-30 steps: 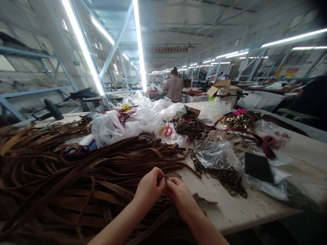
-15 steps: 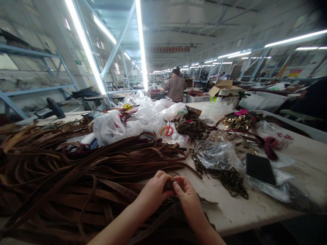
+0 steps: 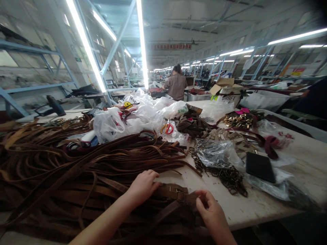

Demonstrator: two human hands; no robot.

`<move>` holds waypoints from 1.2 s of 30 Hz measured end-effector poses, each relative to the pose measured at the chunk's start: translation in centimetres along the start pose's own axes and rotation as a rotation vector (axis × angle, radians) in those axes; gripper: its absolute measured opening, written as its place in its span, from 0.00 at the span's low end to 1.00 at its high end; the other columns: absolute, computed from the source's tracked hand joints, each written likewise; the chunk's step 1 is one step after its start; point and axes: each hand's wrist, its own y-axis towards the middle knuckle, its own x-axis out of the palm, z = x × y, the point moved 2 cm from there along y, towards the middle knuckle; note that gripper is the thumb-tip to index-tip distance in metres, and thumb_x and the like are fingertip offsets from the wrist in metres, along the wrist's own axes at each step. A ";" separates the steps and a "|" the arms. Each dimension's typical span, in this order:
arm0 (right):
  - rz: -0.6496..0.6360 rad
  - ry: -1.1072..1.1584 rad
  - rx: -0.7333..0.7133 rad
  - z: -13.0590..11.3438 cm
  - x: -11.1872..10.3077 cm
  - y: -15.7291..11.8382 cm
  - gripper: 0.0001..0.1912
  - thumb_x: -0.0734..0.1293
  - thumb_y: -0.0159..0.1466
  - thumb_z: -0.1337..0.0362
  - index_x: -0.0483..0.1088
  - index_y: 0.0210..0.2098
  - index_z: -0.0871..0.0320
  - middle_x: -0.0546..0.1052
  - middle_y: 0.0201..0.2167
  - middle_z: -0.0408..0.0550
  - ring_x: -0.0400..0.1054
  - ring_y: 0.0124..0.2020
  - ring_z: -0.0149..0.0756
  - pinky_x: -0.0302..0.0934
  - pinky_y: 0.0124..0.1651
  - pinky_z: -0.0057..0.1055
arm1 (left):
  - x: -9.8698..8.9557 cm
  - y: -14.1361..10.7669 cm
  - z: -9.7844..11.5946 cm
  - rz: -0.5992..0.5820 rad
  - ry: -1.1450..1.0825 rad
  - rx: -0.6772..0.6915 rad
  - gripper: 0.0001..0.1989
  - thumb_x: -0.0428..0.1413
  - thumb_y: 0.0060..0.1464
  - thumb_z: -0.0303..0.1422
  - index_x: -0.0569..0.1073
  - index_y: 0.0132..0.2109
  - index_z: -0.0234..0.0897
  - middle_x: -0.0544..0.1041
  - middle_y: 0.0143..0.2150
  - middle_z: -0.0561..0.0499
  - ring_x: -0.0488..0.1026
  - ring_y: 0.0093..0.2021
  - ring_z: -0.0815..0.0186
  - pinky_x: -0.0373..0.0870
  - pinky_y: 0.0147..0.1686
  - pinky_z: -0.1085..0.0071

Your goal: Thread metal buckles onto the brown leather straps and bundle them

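Buckled strap laid out between your hands

You appear to be at a handling step, with the flat brown leather strap (image 3: 166, 191) and its rectangular metal buckle (image 3: 180, 196) lying near you, over the heap of long brown leather strips (image 3: 109, 161). Your left hand (image 3: 143, 184) reaches in palm down, fingers curled at the strap's left part; you seem to touch it, but a grip cannot be told. Your right hand (image 3: 209, 207) is half open beside the right end, thumb and forefinger apart, contact unclear. Lifting the strap from here would call for closing that thumb and forefinger on its end while the left steadies it.
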 end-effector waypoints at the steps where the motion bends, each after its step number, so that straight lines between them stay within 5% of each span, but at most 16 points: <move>1: -0.009 -0.048 -0.005 0.3 -0.1 0.0 0.12 0.63 0.49 0.56 0.67 0.31 0.55 0.72 0.22 0.42 0.67 0.26 0.38 0.58 0.33 0.33 | 0.1 0.0 -1.0 -0.026 0.052 -0.051 0.13 0.44 0.56 0.36 0.71 0.38 0.36 0.73 0.38 0.47 0.69 0.40 0.61 0.62 0.42 0.67; 5: -0.065 -0.186 -0.058 0.4 0.2 -0.3 0.10 0.60 0.52 0.58 0.66 0.32 0.53 0.72 0.21 0.41 0.66 0.25 0.38 0.57 0.31 0.33 | 0.5 -0.9 -3.0 -0.151 0.107 -0.099 0.13 0.45 0.54 0.34 0.72 0.30 0.37 0.73 0.30 0.49 0.70 0.33 0.64 0.63 0.34 0.72; 12: -0.101 -0.202 -0.084 -0.6 -0.6 -0.2 0.11 0.59 0.56 0.54 0.66 0.32 0.53 0.74 0.26 0.44 0.68 0.30 0.40 0.57 0.35 0.33 | 1.3 1.2 -2.9 -0.039 0.343 -0.111 0.14 0.41 0.55 0.25 0.72 0.38 0.35 0.72 0.38 0.45 0.69 0.38 0.62 0.64 0.37 0.68; 20: 0.010 -0.267 -0.085 1.0 -3.7 1.5 0.15 0.58 0.55 0.51 0.67 0.31 0.55 0.73 0.25 0.45 0.68 0.30 0.40 0.58 0.34 0.32 | 3.3 3.6 -1.8 -0.062 0.391 -0.106 0.14 0.43 0.53 0.23 0.71 0.40 0.34 0.69 0.40 0.41 0.67 0.41 0.58 0.64 0.37 0.64; 28: 0.144 -0.347 -0.063 3.4 -7.3 2.9 0.15 0.55 0.57 0.53 0.65 0.35 0.56 0.74 0.31 0.48 0.68 0.34 0.39 0.59 0.39 0.33 | 3.8 5.7 -0.1 -0.094 0.321 -0.074 0.09 0.49 0.52 0.34 0.70 0.38 0.35 0.71 0.39 0.45 0.69 0.40 0.59 0.65 0.38 0.67; 36: 0.268 -0.779 -0.219 4.6 -9.1 4.9 0.11 0.54 0.60 0.64 0.64 0.38 0.58 0.71 0.36 0.50 0.67 0.33 0.38 0.58 0.34 0.32 | 3.4 6.4 1.8 -0.132 0.210 0.027 0.07 0.49 0.48 0.30 0.71 0.34 0.38 0.73 0.36 0.47 0.70 0.39 0.61 0.64 0.37 0.71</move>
